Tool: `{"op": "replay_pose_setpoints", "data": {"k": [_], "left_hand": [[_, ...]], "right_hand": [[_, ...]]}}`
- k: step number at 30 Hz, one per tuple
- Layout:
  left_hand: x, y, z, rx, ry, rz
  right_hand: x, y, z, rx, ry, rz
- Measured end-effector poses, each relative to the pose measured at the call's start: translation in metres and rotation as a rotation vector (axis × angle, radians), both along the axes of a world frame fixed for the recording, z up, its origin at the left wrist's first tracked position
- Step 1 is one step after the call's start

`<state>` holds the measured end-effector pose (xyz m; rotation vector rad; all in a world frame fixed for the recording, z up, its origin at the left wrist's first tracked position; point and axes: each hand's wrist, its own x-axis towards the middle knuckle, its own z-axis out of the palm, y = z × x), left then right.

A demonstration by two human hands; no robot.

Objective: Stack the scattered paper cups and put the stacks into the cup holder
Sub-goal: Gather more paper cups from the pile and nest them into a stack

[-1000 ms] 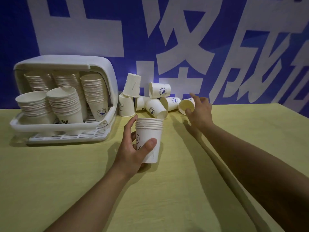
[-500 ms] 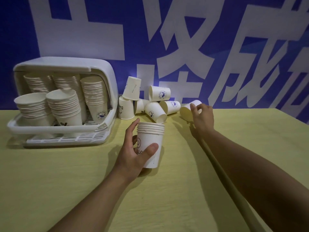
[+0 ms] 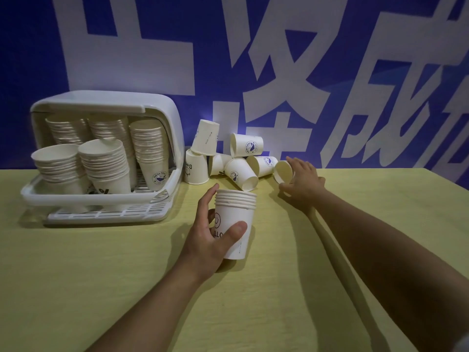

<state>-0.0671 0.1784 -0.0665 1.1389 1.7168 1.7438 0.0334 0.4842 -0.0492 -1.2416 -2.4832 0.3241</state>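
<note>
From the head view, the left hand [image 3: 210, 240] has its grip clamped on a stack of paper cups [image 3: 234, 224], thumb across the front wall and fingers curled round the far side; the stack stands upright, mouth up, its base at or just above the yellow table [image 3: 101, 288], with several nested rims showing at the top. Beyond and to the right of that grip, the right hand [image 3: 303, 180] has its grip closed round a single cup [image 3: 283, 171] tipped on its side, the open mouth facing left toward the stack, fingers over its top and thumb beneath. Just left of this second grip lies the pile of loose cups [image 3: 228, 158]: some on their sides, one standing upside down, one tilted on top of it. Well left of both grips sits the white cup holder [image 3: 106, 104], lid raised, with five tall stacks inside, two in front and three behind, standing on its slatted tray. A blue wall with large white characters [image 3: 291, 72] rises behind the table.
</note>
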Motion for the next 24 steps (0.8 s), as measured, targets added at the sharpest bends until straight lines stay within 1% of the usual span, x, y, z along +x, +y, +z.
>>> {"op": "replay_pose_setpoints", "data": {"k": [2,5,7,9,12,14,18,20,24], "left_hand": [[0.0,0.0,-0.001,-0.001,-0.004,-0.005],[0.001,0.0,0.0,-0.001,0.001,-0.013],[0.001,0.0,0.0,-0.002,0.001,-0.014],[0.001,-0.001,-0.001,-0.004,-0.001,-0.021],[0.003,-0.003,0.0,-0.009,0.008,-0.045],[0.005,-0.004,0.002,-0.021,0.03,-0.055],[0.011,-0.007,0.006,-0.052,0.074,-0.06],[0.015,-0.009,0.007,-0.066,0.09,-0.077],[0.016,-0.01,0.007,-0.074,0.143,-0.101]], "right_hand": [[0.007,0.002,0.002,0.039,-0.022,0.009],[0.022,0.004,0.003,0.213,-0.084,0.016],[0.03,0.004,0.005,0.259,-0.037,0.03],[0.032,-0.003,0.008,0.22,0.08,0.018],[0.03,-0.032,0.013,0.012,0.415,-0.016],[0.03,-0.062,0.016,-0.062,0.587,0.013],[0.036,-0.125,0.019,-0.064,0.797,0.113],[0.04,-0.15,0.017,-0.069,0.87,0.148],[0.046,-0.174,0.02,-0.179,1.037,0.187]]}}
